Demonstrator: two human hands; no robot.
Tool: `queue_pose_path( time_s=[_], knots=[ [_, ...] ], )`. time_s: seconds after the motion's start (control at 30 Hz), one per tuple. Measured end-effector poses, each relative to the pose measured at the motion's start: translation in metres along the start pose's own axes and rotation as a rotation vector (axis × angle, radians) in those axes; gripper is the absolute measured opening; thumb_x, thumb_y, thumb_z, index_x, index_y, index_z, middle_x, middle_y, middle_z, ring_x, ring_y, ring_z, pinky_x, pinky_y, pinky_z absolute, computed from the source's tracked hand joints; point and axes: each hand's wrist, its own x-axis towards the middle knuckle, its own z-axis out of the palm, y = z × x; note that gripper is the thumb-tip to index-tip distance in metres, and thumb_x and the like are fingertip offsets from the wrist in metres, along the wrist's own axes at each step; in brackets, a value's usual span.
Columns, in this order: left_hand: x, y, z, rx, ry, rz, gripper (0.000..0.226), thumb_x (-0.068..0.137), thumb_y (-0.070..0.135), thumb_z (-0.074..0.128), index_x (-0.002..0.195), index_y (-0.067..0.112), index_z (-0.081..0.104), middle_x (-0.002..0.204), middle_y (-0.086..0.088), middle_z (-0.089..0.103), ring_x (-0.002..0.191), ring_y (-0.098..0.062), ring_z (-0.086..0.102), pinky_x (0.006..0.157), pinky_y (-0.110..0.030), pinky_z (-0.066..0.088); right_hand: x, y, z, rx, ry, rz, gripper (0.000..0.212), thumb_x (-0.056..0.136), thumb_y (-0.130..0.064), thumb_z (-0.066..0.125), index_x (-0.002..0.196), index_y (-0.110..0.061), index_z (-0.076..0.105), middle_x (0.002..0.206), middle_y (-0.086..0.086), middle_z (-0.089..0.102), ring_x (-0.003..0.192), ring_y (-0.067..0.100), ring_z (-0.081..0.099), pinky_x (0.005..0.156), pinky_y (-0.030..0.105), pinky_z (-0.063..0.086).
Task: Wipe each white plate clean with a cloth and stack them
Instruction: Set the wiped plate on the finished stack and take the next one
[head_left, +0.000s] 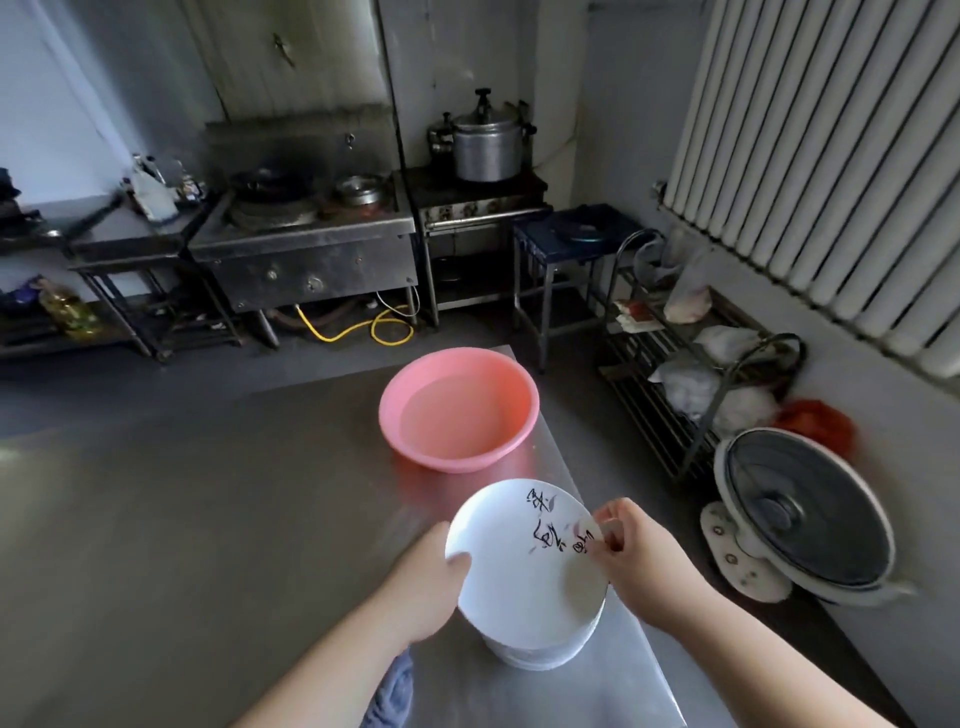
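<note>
Both hands hold one white plate (511, 551) tilted above a stack of white plates (540, 647) that stands near the right edge of the steel worktop (208, 519). The held plate carries black scribbled marks on its right half. The left hand (423, 587) grips the plate's left rim, thumb on the upper face and fingers hidden beneath. The right hand (636, 551) pinches the right rim between thumb and curled fingers; so each grip is narrow and closed on the plate.

A blue-grey cloth (389, 691) lies on the worktop at the near edge, under the left forearm, just left of the stack.

Farther along the worktop, beyond the plates and apart from them, sits a pink basin (460, 410) holding water.

On the floor to the right lies a tilted electric fan (802, 514), with a wire rack (685, 358) of bags behind it. At the far wall stand a steel stove (306, 249) and a pressure cooker (485, 140).
</note>
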Motion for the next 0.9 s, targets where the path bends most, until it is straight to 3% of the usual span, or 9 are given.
queue_pose_path(
  time_s=[0.13,0.27,0.37,0.57,0.67,0.73,0.83,0.9],
  knots=[
    [0.012,0.0,0.021,0.066,0.207,-0.042,0.008,0.096,0.021,0.057,0.096,0.027,0.062,0.094,0.006,0.068,0.089,-0.02,0.066,0.077,-0.038,0.055,0.013,0.017,0.003,-0.117,-0.051,0.001,0.009,0.092,-0.044,0.057,0.094,-0.037,0.052,0.079,-0.01,0.068,0.067,0.008,0.063,0.053,0.026,0.049],
    [0.015,-0.001,0.036,0.133,0.339,-0.055,0.01,0.094,0.025,0.062,0.103,0.028,0.066,0.1,0.01,0.062,0.092,-0.018,0.064,0.083,-0.039,0.057,0.021,0.024,0.003,-0.222,-0.104,-0.045,0.01,0.094,-0.036,0.053,0.103,-0.033,0.05,0.084,-0.01,0.066,0.071,0.012,0.065,0.059,0.034,0.054],
    [0.017,-0.001,0.044,0.22,0.372,-0.069,0.016,0.097,0.026,0.061,0.112,0.026,0.066,0.114,0.005,0.053,0.102,-0.024,0.059,0.09,-0.04,0.053,0.028,0.025,0.003,-0.257,-0.118,-0.078,0.016,0.096,-0.034,0.053,0.11,-0.027,0.05,0.089,-0.008,0.066,0.074,0.014,0.065,0.063,0.036,0.055],
    [0.018,-0.001,0.049,0.367,0.361,-0.108,0.013,0.1,0.029,0.06,0.11,0.021,0.062,0.115,0.001,0.05,0.102,-0.03,0.06,0.088,-0.041,0.053,0.032,0.032,0.005,-0.267,-0.122,-0.119,0.015,0.097,-0.037,0.055,0.106,-0.026,0.05,0.084,-0.006,0.066,0.07,0.015,0.063,0.059,0.035,0.052],
    [0.016,-0.009,0.05,0.33,0.364,-0.096,0.007,0.098,0.03,0.058,0.104,0.027,0.06,0.114,0.004,0.047,0.098,-0.026,0.059,0.085,-0.039,0.053,0.032,0.036,0.008,-0.295,-0.114,-0.125,0.015,0.097,-0.04,0.052,0.106,-0.028,0.049,0.082,-0.007,0.066,0.068,0.016,0.064,0.059,0.036,0.054],
    [0.014,-0.017,0.051,0.291,0.36,-0.089,0.016,0.096,0.034,0.056,0.112,0.034,0.06,0.114,0.009,0.045,0.1,-0.021,0.059,0.086,-0.038,0.054,0.03,0.043,0.012,-0.33,-0.106,-0.137,0.018,0.1,-0.045,0.05,0.111,-0.031,0.048,0.084,-0.008,0.067,0.071,0.016,0.066,0.062,0.038,0.057],
    [0.006,-0.026,0.054,0.139,0.347,-0.121,0.037,0.088,0.052,0.051,0.125,0.053,0.052,0.122,0.026,0.051,0.11,-0.007,0.059,0.094,-0.039,0.051,0.025,0.057,0.018,-0.299,-0.067,-0.148,0.031,0.102,-0.057,0.047,0.127,-0.038,0.051,0.102,-0.015,0.065,0.083,0.008,0.065,0.07,0.034,0.057],
    [-0.001,-0.029,0.058,0.009,0.324,-0.148,0.04,0.087,0.055,0.054,0.127,0.053,0.053,0.119,0.029,0.064,0.109,0.001,0.062,0.095,-0.035,0.053,0.024,0.064,0.022,-0.189,-0.08,-0.111,0.048,0.1,-0.066,0.044,0.138,-0.037,0.051,0.123,-0.013,0.06,0.093,0.003,0.066,0.079,0.029,0.053]
  ],
)
